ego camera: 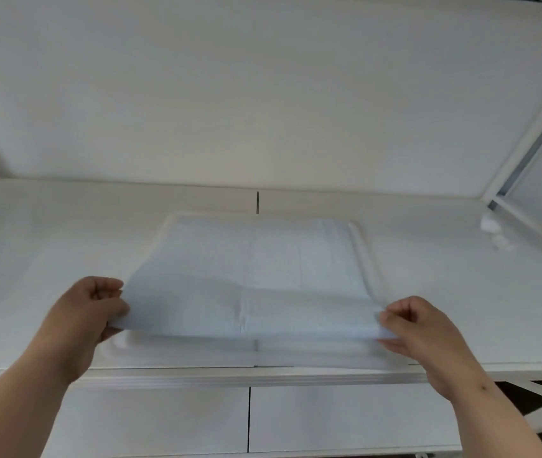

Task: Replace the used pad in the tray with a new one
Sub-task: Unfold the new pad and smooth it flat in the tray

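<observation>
white table (461, 292) spans view, drawers below. shallow white tray (367, 259) sits mid-table near front edge. pale blue pad (246, 259) lies over tray, near edge lifted clear of rim. pad looks light, thin, limp (likely sags if held one-sided); near corners best hold. left hand (88, 312) pinches near-left corner, right hand (425, 328) pinches near-right corner, fingers curled.

Pad (256, 259): thin pale-blue paper-like sheet w/ matt quilted texture. Tray (367, 259): smooth white plastic. Desk (48, 259): smooth white, slight sheen.
</observation>
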Tool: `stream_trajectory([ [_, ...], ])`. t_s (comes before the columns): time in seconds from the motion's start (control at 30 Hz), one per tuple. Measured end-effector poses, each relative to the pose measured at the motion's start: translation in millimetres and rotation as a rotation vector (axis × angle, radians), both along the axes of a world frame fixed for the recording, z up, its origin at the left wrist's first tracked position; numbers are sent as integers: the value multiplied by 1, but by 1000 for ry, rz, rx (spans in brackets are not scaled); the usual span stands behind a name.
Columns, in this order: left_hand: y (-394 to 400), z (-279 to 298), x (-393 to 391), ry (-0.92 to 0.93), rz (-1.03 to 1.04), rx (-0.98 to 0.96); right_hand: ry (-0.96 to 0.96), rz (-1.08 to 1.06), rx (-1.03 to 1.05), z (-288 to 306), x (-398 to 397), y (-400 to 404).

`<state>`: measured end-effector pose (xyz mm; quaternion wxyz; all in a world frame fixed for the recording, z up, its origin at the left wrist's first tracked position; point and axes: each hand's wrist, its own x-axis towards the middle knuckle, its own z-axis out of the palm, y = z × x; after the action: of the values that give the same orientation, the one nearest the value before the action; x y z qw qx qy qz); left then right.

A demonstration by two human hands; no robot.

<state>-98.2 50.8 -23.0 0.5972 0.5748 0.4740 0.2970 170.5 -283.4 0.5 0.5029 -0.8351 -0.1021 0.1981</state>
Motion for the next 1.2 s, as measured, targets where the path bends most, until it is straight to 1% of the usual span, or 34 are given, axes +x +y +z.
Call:
stream_trajectory([
  [0.13,-3,-6,-5,163,-62,59,-237,98,-384,14,-6,1],
  [0.2,-6,-3,-6,247,-64,126,-288,123,-470,18,-8,2],
  [0.3,-13,3,-5,373,-60,305,-313,133,-552,14,-11,2],
  [0.4,-18,5,-2,483,-70,470,-286,126,-533,7,-13,2],
  [0.5,-19,5,0,548,-99,520,-269,117,-525,0,-15,0],
  [0.63,-20,1,1,649,-163,606,-283,127,-585,-6,-15,-2],
  [0.7,-21,-3,1,712,-195,694,-322,143,-640,-7,-14,-1],
  [0.77,-22,-7,2,786,-226,863,-388,148,-693,-7,-14,1],
  [0.83,-30,-8,3,804,-277,1040,-506,138,-730,-7,-17,3],
  [0.87,-35,-8,5,800,-334,1086,-582,135,-734,-7,-21,5],
  [0.93,-46,-10,9,805,-496,1125,-720,192,-698,-9,-31,10],
  [0.97,-51,-12,11,817,-577,1135,-744,255,-671,-12,-37,14],
  [1.03,-59,-14,16,839,-717,1108,-717,434,-641,-19,-46,20],
  [1.1,-60,-18,21,861,-795,1077,-672,573,-656,-28,-51,24],
  [1.2,-54,-20,26,930,-843,1084,-652,601,-698,-39,-52,25],
])
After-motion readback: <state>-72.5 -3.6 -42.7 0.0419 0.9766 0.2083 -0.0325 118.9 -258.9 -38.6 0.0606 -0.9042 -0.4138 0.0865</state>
